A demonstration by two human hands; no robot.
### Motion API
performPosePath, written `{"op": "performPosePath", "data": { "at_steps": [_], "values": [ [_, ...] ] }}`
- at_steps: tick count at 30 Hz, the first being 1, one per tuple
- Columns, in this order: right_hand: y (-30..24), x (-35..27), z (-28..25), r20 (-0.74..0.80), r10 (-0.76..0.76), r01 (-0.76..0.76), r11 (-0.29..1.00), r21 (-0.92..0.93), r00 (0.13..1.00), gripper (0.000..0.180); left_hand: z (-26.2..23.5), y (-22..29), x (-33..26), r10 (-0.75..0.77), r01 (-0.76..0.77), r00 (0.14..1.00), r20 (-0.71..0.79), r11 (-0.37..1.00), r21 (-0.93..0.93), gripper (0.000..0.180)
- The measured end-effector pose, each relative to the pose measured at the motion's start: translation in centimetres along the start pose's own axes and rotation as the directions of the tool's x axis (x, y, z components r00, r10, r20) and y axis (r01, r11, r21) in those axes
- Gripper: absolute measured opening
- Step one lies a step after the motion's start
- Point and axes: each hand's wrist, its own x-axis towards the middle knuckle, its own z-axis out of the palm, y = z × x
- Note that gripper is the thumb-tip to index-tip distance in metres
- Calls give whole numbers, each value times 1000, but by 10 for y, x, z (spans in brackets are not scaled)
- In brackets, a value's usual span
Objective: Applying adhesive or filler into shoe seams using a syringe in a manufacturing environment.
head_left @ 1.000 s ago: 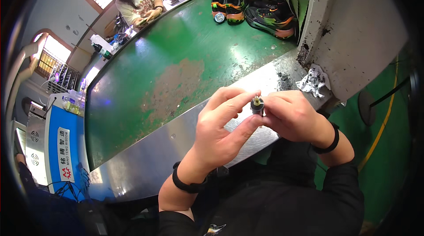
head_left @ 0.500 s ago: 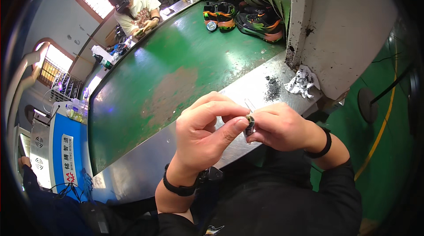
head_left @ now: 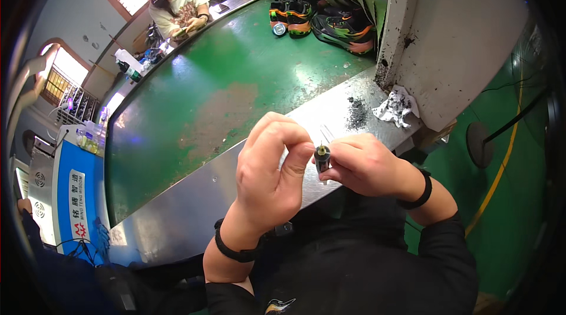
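Observation:
My right hand grips a small dark cylinder between thumb and fingers. It has a ring-shaped top with a yellowish centre, from which a thin point rises. What kind of thing it is I cannot tell. My left hand is just left of it, thumb and forefinger closed in a pinch. Anything held in that pinch is hidden or too small to make out. Both hands are above the metal bench edge, close to my body. A thin clear strip shows on the metal behind the fingers.
A green belt runs beyond the metal edge. Shoes stand at its far end, before a hanging curtain. Crumpled white paper and black crumbs lie at the right. Across the belt, another person handles something small.
My left fingers have come off the dark cylinder and moved left, leaving its top exposed. My right hand still holds it. The whole view has shifted slightly.

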Motion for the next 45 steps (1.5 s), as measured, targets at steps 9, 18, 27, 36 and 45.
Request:
{"op": "performPosePath", "data": {
  "at_steps": [9, 18, 27, 36, 45],
  "values": [
    [-5, -5, 1, 114, 91, -101, 992, 78, 989, 23, -51, -25, -9, -320, 90, 899, -301, 804, -587, 11],
    [-8, 1, 13, 130, -39, -10, 933, 360, 991, 17, -20, 7, -22, -259, 324, 944, 204, 843, -430, 23],
    [-12, 1, 17, 140, -93, 33, 924, 380, 986, 18, -14, -2, -26, -164, 231, 973, 165, 774, -590, 18],
    [-14, -5, 24, 148, 2, -13, 997, 71, 989, 31, -27, 4, -32, -129, 146, 988, 80, 955, -257, 12],
    [-12, -5, 28, 154, 7, -8, 1000, 9, 988, 32, -33, -10, -43, -208, 210, 977, 34, 948, -238, 14]
  ]
}}
